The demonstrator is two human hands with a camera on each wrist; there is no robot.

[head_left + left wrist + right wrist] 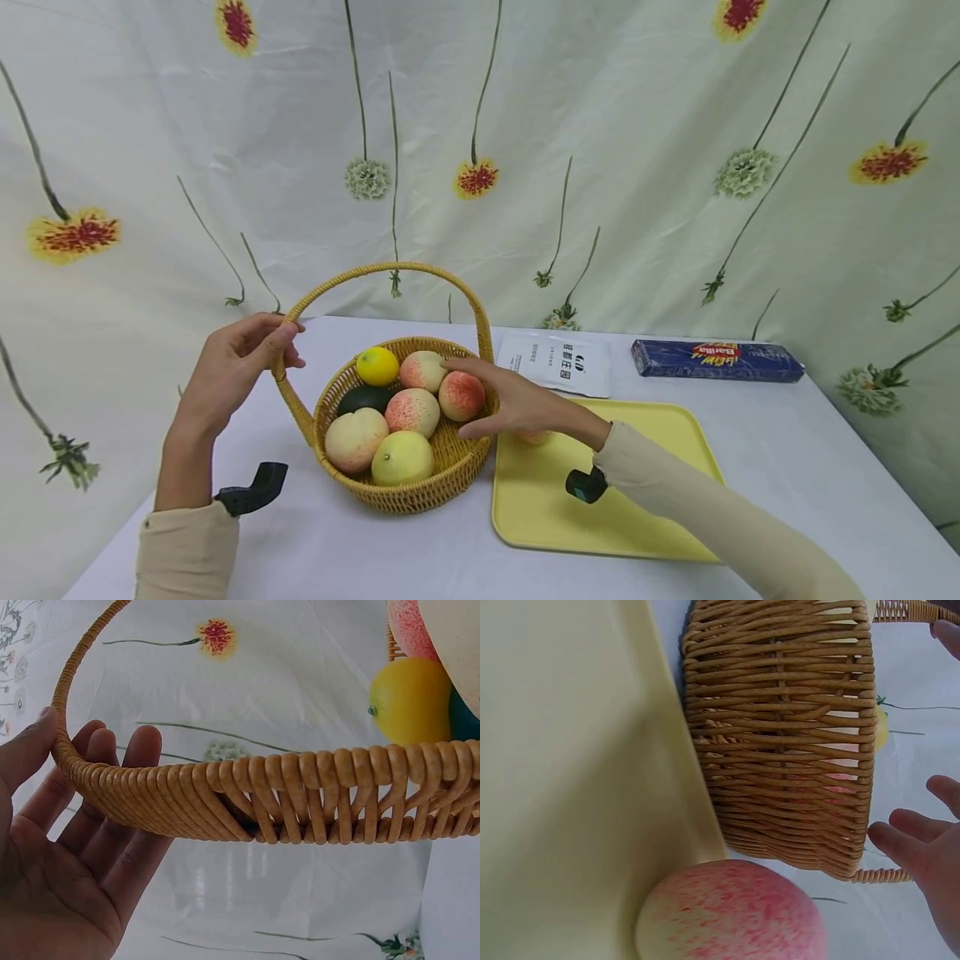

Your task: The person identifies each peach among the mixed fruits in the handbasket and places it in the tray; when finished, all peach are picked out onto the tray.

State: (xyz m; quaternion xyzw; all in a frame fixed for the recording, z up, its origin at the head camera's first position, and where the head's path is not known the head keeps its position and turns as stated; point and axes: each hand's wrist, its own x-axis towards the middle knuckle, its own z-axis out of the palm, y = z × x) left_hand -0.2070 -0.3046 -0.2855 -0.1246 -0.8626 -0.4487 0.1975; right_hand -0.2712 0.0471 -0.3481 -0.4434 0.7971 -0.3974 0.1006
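A wicker basket (408, 498) with a tall arched handle (461, 288) holds several fruits: a yellow lemon (377, 366), a dark green fruit (365, 400), several peaches (412, 412) and a round pale-yellow fruit (402, 458). My left hand (238, 362) grips the handle low on its left side, thumb on one face and fingers behind. Over the basket's right rim my right hand (517, 402) reaches with fingers and thumb spread, fingertips right by a redder peach (461, 396). Another peach (731, 915) lies on the yellow tray (600, 533), mostly hidden under the right hand in the head view.
The tray stands right of the basket, close against it. Behind lie a white printed packet (558, 363) and a blue Barilla box (716, 361) on the white-covered table (360, 550). A flower-patterned cloth (630, 167) hangs along the back.
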